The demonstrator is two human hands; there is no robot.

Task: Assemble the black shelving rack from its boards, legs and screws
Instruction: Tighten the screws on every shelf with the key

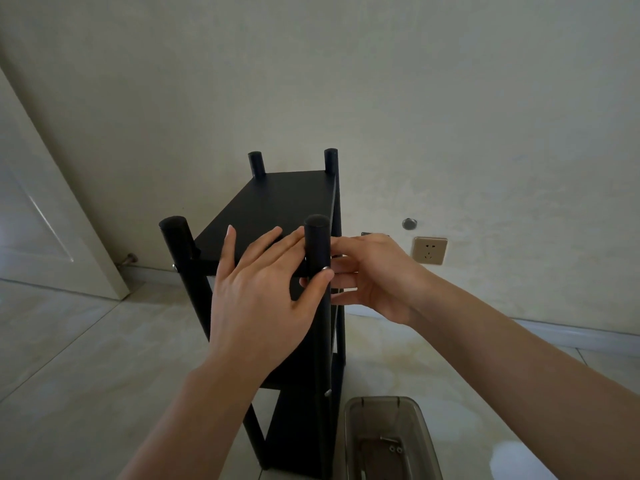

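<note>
A black shelving rack (pixel 277 216) stands on the tiled floor (pixel 69 341) by the wall. The left hand (pixel 256 289), fingers spread, presses its top board; the right hand (pixel 367 275), fingers straight, touches the near leg (pixel 317 244) beside a silver screw (pixel 325 269).
</note>
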